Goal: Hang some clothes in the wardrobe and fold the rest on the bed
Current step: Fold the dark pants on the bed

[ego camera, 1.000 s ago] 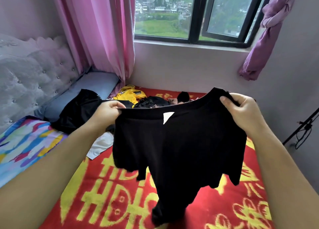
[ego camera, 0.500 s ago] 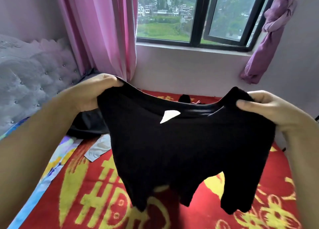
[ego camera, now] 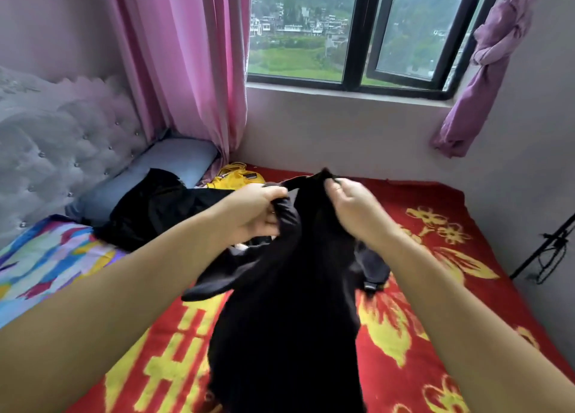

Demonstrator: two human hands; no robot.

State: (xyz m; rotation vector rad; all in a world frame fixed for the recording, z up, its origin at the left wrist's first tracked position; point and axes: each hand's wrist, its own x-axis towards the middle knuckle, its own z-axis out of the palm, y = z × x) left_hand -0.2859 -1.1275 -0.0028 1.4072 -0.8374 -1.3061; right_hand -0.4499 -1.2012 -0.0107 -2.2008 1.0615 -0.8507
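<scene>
A black T-shirt (ego camera: 289, 303) hangs in front of me, folded lengthwise, its lower part trailing onto the red and yellow blanket (ego camera: 435, 288) on the bed. My left hand (ego camera: 258, 210) grips one shoulder of the shirt and my right hand (ego camera: 351, 207) pinches the other, the two hands close together at the top. A sleeve sticks out to the left below my left hand.
More clothes lie at the far side of the bed: a black garment (ego camera: 149, 207) and a yellow one (ego camera: 236, 176). A grey-blue pillow (ego camera: 168, 166), a tufted headboard (ego camera: 56, 145), and a colourful sheet (ego camera: 40, 263) are on the left. Pink curtain (ego camera: 186, 64) and window behind.
My hands have come together from wide apart, folding the spread shirt in half along its length. The shirt has dropped lower toward the bed.
</scene>
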